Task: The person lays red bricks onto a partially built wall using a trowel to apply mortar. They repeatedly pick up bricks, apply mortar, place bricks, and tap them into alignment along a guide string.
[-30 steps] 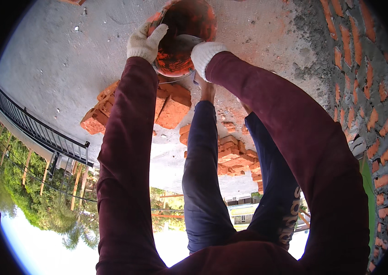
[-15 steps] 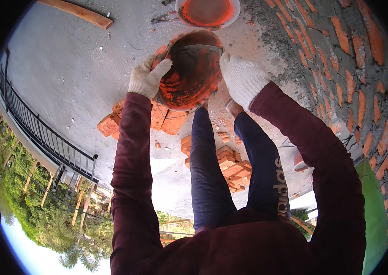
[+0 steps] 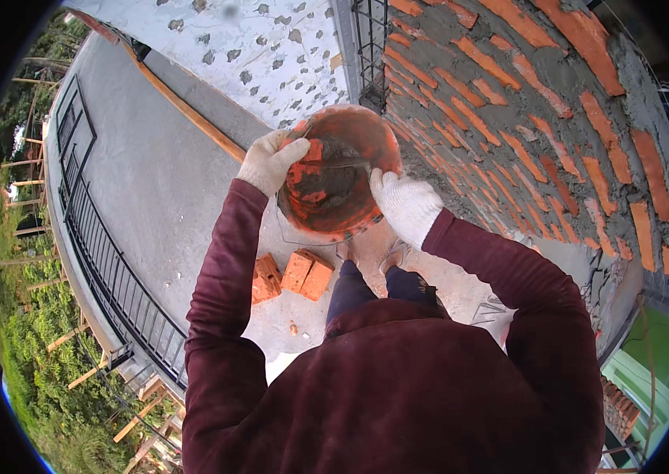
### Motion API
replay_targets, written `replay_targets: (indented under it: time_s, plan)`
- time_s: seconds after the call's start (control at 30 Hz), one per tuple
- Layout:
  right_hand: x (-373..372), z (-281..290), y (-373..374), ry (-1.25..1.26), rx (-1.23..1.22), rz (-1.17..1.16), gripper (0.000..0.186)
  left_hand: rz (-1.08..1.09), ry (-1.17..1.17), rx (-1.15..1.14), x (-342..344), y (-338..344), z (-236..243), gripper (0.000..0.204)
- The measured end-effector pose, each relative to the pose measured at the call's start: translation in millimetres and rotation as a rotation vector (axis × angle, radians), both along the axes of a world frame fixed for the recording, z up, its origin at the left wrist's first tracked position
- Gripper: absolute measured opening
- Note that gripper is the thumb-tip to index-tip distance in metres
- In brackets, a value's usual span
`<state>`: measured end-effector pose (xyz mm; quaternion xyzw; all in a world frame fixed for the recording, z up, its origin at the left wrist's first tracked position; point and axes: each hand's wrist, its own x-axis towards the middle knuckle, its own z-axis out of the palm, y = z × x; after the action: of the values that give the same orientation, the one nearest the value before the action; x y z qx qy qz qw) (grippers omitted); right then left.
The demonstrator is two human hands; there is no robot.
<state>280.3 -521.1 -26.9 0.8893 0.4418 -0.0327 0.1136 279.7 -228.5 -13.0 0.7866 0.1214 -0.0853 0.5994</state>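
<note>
An orange bucket (image 3: 374, 136), its inside smeared with grey mortar, is held up in front of me, mouth toward me. My left hand (image 3: 268, 163), in a white knit glove, grips the left rim with the thumb over the inner wall. On the right side, my right hand (image 3: 409, 205), gloved alike, is closed on the rim. A thin straight edge crosses the inside of the bucket near the right fingers; I cannot tell what it is. The wire handle (image 3: 293, 239) hangs loose below the bucket.
Orange bricks (image 3: 308, 274) lie on the concrete floor near my feet. A brick wall (image 3: 500, 126) with rough mortar joints rises on the right. Ahead stand a speckled white panel (image 3: 271, 55) and a steel rebar cage (image 3: 370, 47). A black railing (image 3: 109, 261) edges the left.
My view has swung up, bringing the white panel and rebar into sight; the basin on the floor has left it. Both hands still hold the bucket, and the bricks below look smaller.
</note>
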Motion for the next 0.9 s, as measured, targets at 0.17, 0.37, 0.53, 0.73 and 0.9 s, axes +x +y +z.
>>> replay_targets:
  time_s: [0.17,0.37,0.53,0.73,0.9]
  plan:
    - [-14.4,66.1,-43.5,0.096,-0.082,0.026,0.049,-0.031,-0.079,0.071,18.0,-7.5,51.3,0.034]
    - [8.1,103.1,-63.0,-0.222,0.129,-0.121,0.047,-0.138,-0.191,0.099,27.2,-51.0,99.3,0.038]
    - [-3.1,88.4,-100.5,-0.012,0.024,-0.096,0.05,-0.188,-0.199,0.486,47.7,-109.2,118.1,0.039]
    - [11.4,135.2,-106.5,0.636,0.187,-0.231,0.031,-0.294,-0.265,0.494,52.3,-125.6,117.8,0.044]
    - [41.8,148.3,-124.3,0.559,0.125,-0.37,0.039,-0.504,-0.23,0.6,103.4,-139.6,130.8,0.045]
